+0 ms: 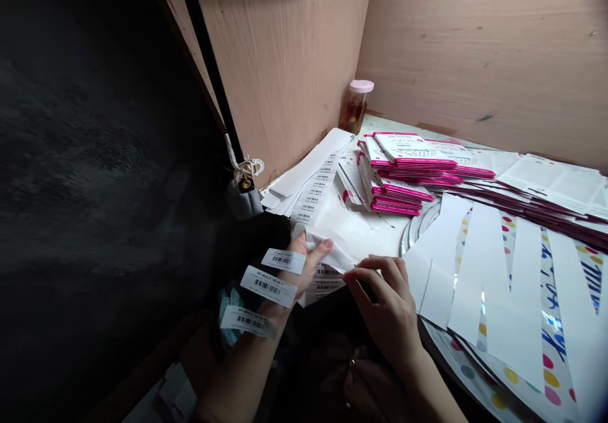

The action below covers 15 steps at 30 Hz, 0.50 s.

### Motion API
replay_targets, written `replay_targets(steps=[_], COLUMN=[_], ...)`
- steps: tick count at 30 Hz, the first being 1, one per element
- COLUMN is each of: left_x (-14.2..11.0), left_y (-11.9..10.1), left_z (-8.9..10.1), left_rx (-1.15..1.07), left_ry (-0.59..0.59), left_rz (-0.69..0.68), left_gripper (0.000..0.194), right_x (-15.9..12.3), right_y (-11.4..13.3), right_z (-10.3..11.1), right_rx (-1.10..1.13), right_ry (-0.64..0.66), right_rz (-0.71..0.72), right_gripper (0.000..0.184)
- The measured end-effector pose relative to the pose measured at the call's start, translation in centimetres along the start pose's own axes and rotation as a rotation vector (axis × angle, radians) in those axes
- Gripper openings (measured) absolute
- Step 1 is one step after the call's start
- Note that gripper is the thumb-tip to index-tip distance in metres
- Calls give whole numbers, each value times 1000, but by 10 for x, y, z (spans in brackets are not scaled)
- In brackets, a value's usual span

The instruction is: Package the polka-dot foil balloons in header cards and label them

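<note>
My left hand (306, 261) pinches a strip of barcode labels (308, 204) that runs back across the table and hangs below the hand. At the strip's right edge, the fingertips of my right hand (382, 296) are closed on its pale backing. Several peeled barcode labels are stuck along my left hand and forearm, among them a middle label (269, 286) and a lower label (247, 321). Whether a label is between my right fingertips is too small to tell. To the right lie white cards (503, 284) over dotted, printed packaging.
Folded pink-and-white printed cards (403, 176) are stacked behind my hands. A pink-lidded jar (356, 106) of brown liquid stands in the corner. Wooden panels (285, 62) enclose the table, and a padlock-like object (246, 185) hangs at its left edge.
</note>
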<state>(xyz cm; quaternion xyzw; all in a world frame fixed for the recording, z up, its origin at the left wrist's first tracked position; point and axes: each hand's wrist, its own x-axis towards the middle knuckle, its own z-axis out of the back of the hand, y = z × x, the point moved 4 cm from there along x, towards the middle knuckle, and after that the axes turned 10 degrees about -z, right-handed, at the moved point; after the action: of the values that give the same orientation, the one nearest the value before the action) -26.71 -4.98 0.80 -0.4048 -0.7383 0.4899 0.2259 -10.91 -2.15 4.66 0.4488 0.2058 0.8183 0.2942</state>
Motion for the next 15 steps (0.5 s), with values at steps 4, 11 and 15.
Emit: replay_targets(steps=[4, 11, 15], left_x=[12, 30, 29], left_y=[-2, -9, -6], left_z=[-2, -7, -10], left_rx=[-57, -32, -5], left_ry=[46, -37, -75], left_rz=[25, -43, -71], left_gripper=[31, 21, 17], right_x=[-22, -46, -53], right_y=[41, 86, 80], right_z=[17, -46, -72], right_rx=[62, 604, 193], right_ry=[99, 373, 130], right_rz=[8, -191, -18], right_gripper=[19, 12, 7])
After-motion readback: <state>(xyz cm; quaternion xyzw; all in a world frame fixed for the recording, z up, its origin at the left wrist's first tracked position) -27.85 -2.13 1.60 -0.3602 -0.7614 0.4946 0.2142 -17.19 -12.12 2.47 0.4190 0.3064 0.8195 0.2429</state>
